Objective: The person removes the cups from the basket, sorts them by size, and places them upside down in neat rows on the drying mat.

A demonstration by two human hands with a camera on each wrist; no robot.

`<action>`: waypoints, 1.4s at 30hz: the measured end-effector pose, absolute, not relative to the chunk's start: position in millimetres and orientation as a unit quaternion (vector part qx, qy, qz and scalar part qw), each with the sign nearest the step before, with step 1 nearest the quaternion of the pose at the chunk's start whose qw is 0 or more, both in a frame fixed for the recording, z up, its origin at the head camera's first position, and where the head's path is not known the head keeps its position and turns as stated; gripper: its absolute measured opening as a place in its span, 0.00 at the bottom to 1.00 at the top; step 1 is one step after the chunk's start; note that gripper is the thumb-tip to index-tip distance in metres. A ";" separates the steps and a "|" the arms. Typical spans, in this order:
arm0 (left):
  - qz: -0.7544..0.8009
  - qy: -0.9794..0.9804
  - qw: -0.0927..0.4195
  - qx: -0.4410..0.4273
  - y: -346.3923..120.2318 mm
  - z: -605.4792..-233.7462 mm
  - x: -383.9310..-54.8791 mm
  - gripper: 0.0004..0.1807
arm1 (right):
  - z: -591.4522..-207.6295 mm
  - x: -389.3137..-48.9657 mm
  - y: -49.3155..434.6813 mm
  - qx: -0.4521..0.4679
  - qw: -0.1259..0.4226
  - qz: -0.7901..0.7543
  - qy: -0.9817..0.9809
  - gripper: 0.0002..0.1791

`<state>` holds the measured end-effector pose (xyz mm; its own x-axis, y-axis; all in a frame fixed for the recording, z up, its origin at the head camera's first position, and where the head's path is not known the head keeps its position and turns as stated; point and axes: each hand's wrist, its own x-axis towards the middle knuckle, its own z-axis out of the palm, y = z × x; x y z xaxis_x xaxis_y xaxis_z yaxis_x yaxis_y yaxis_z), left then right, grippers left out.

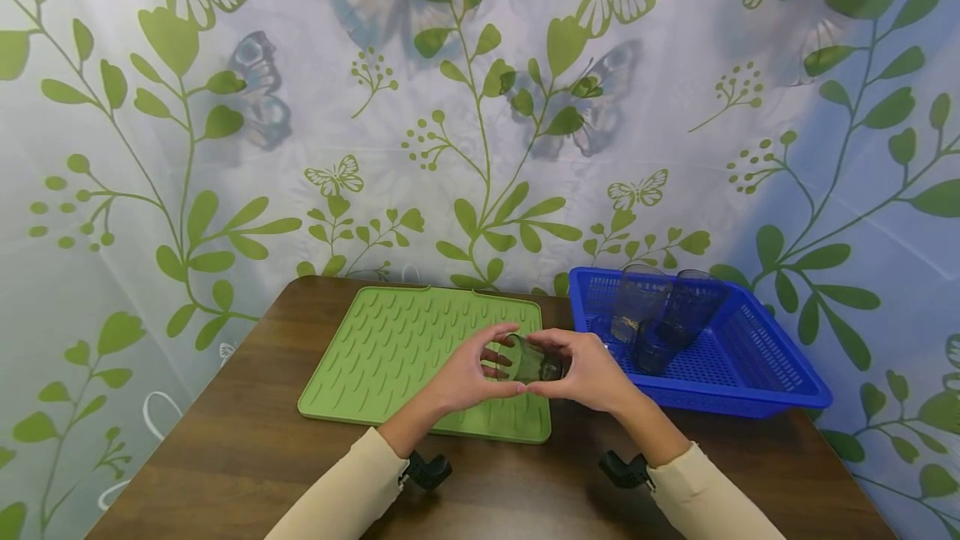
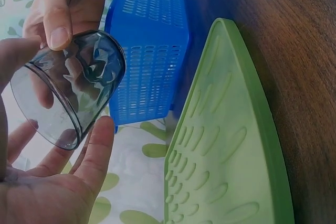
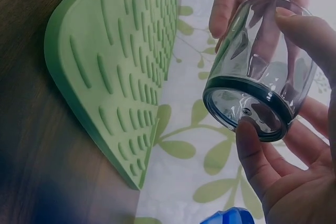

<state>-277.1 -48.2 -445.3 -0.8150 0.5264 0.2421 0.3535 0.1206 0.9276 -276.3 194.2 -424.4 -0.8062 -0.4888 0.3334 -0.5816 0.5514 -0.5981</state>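
Both hands hold a short, smoky drinking glass tipped on its side, over the right part of the green drying mat. My left hand curves its fingers and thumb around the rim end, as the left wrist view shows. At the base end, my right hand grips the glass between thumb and fingers. The thick base of the glass faces the right wrist camera, and nothing shows inside the see-through walls.
A blue plastic basket stands to the right of the mat on the brown wooden table. Inside it lean two tall glasses and a short dark glass. A curtain with leaves and butterflies hangs behind the table.
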 end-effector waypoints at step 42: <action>0.668 0.675 0.042 0.309 -75.0 -448.8 -259.7 0.37 | -438.1 -265.1 182.7 0.301 -0.024 0.605 -0.737 0.36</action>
